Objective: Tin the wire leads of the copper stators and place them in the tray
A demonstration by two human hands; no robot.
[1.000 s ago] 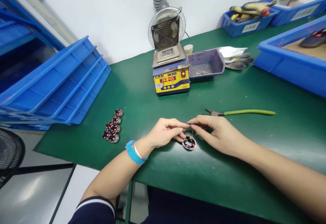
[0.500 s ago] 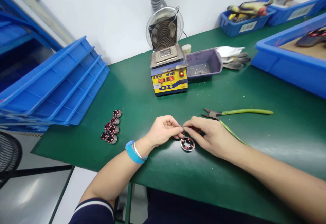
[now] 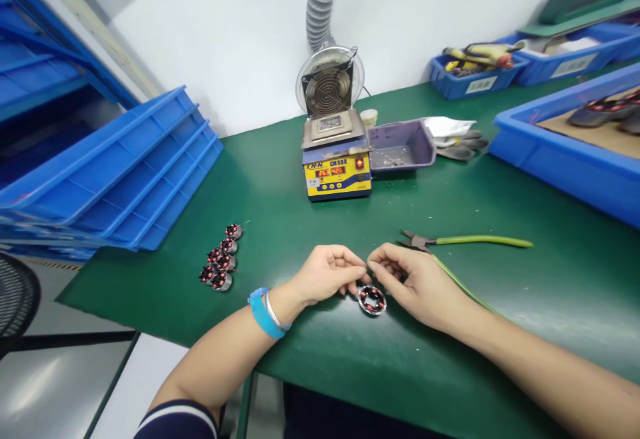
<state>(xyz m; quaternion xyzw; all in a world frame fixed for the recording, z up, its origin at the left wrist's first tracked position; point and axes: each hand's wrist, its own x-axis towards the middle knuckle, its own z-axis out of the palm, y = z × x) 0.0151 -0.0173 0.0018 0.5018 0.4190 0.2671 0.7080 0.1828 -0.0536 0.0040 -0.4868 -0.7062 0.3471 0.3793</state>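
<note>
Head view: left hand and right hand close together by a small ring

The small ring has a shiny edge and red-brown coils inside. It is on the green table, just below the fingertips of both hands. The left hand is curled, with its thumb and pointing finger pinched together. The right hand is pinched too, with its tips right beside the left ones. Anything thin between the tips is too small to see, so I cannot tell if they have hold of it. I also cannot tell if the left hand's lower fingers touch the ring.

A blue band goes around the left wrist. Behind the right hand are cutters with green handles, spread apart. A little bunch of round coil parts sits well off to the left.

Farther back is a yellow and blue machine with red numbers lit up. Next to it is a purple bin with small bits in it. Some gray gloves lie on the bin's right side.
</note>
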